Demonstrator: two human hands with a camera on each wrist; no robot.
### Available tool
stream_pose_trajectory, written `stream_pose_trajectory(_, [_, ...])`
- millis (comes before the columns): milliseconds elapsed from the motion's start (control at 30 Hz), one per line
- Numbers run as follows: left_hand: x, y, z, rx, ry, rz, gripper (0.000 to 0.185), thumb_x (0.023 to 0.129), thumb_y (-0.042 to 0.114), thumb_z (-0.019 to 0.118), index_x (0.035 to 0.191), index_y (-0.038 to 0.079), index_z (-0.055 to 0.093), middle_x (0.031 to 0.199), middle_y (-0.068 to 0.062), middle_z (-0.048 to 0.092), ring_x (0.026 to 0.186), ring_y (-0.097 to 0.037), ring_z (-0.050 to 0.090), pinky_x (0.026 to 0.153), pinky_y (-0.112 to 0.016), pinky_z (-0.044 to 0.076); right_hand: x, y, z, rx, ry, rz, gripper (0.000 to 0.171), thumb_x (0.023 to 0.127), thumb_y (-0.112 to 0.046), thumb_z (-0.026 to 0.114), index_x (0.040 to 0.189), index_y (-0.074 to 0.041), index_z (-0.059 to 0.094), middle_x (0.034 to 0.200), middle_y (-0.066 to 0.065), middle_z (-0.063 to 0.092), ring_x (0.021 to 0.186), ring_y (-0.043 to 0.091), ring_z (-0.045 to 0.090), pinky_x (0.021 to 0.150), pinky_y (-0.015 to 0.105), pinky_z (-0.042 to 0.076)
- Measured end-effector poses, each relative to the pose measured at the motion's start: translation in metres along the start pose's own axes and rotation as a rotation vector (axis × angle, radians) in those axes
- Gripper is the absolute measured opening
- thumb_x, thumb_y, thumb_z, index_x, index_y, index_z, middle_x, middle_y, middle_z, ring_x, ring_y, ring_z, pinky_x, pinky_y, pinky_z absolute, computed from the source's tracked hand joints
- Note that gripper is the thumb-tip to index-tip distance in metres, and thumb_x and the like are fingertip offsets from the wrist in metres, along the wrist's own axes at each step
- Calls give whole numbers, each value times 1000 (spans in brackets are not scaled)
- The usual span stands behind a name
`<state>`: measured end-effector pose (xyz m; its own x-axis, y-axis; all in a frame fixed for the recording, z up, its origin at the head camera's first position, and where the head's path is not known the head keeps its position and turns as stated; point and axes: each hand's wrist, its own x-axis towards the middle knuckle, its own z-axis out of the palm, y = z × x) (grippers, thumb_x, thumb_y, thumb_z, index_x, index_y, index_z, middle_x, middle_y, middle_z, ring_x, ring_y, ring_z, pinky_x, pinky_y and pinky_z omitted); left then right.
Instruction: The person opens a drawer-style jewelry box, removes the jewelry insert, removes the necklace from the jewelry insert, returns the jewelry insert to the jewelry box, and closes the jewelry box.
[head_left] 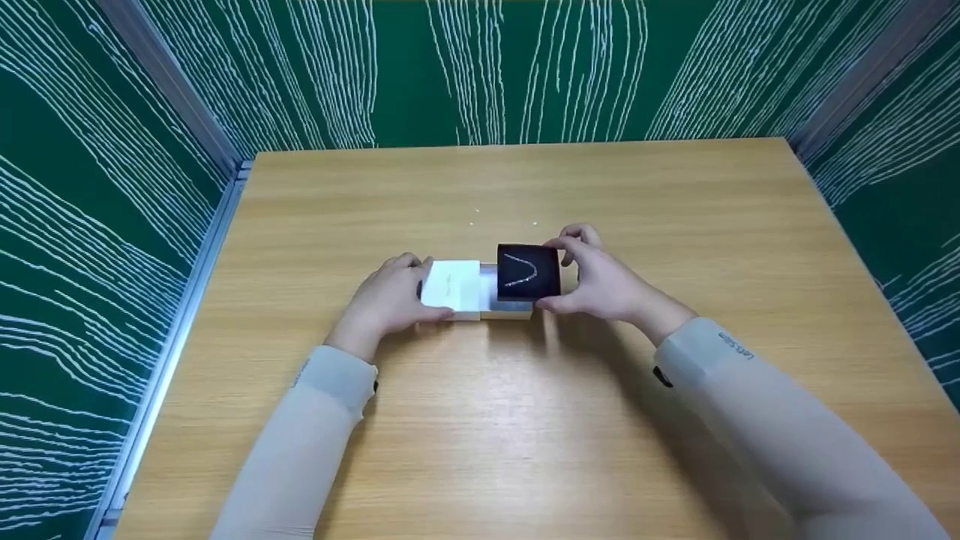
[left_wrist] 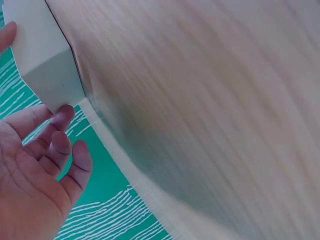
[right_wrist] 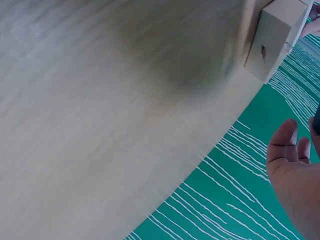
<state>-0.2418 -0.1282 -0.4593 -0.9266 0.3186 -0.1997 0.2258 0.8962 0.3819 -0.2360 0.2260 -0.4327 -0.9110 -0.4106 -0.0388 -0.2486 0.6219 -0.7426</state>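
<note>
On the table lies a small white box point(head_left: 450, 289), its inner drawer point(head_left: 489, 289) slid partly out to the right. My left hand point(head_left: 386, 296) grips the box's left end between thumb and fingers, as the left wrist view also shows. Above the drawer, my right hand point(head_left: 596, 281) pinches a black square jewelry pad point(head_left: 529, 290) at its right side. A thin silvery chain point(head_left: 535, 265) lies in a curve across the pad. From the right wrist view, the drawer's end wall point(right_wrist: 267, 47) has a small dark hole; only a dark edge of the pad point(right_wrist: 317, 122) shows there.
The wooden table point(head_left: 525, 420) carries a few tiny white specks point(head_left: 472, 223) beyond the box. Green panels with white wavy lines point(head_left: 409, 75) stand behind and along both sides, joined by metal posts point(head_left: 169, 82).
</note>
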Motion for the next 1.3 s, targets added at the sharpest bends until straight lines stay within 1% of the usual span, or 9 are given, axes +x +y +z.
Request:
stream_pose_trajectory(167, [0,-3,3,-44,19,-9,114,89,69,89,175,12,43,171,-14,52,156,-38,52,134,-58,41,-4,-3,-3,3,-2,-13,89,81,-24,102,155,-3,59,155,15,36,133,37,49,99,43,46])
stream_pose_trajectory(333, [0,-5,3,-76,34,-18,113,86,70,91,174,16,46,174,-13,51,159,-38,50,135,-60,40,-9,-9,-7,-7,3,-22,88,81,-26,102,155,-5,60,155,13,36,134,36,48,98,42,45])
stream_pose_trajectory(500, [-1,-5,2,-67,24,-20,112,87,70,90,174,16,45,175,-14,49,161,-39,48,136,-60,38,-14,-12,-9,-16,11,-44,88,81,-24,103,155,-5,60,154,12,36,134,36,49,97,41,45])
stream_pose_trajectory(667, [-1,-3,0,-30,34,1,111,87,70,90,173,14,48,171,-14,54,157,-40,52,134,-58,41,-17,-14,-11,-4,14,-65,88,79,-21,103,155,-4,61,152,13,37,133,38,49,96,41,44])
stream_pose_trajectory(833, [-2,-2,0,-18,37,14,108,90,69,89,173,13,48,167,-14,56,152,-38,55,133,-57,44,-22,-15,-9,-1,15,-80,89,79,-25,103,154,-5,61,152,13,37,132,38,50,97,44,46])
stream_pose_trajectory(967, [-3,-2,1,-10,41,23,105,91,69,87,172,14,49,166,-14,57,151,-38,56,132,-57,44,-25,-17,-6,2,21,-101,87,79,-23,104,153,-3,62,151,13,38,131,39,51,96,46,47])
stream_pose_trajectory(1100, [-4,-1,0,-13,42,32,101,93,68,86,171,14,51,164,-14,57,150,-38,56,131,-57,45,-27,-18,-5,-1,25,-110,86,78,-24,104,152,-4,63,150,13,39,129,37,53,95,43,47])
stream_pose_trajectory(1300, [-8,-1,-1,-29,51,38,95,94,65,86,168,13,55,163,-13,58,150,-38,56,131,-57,45,-29,-18,-5,2,28,-109,86,78,-25,104,152,-4,64,150,12,39,129,32,53,95,45,48])
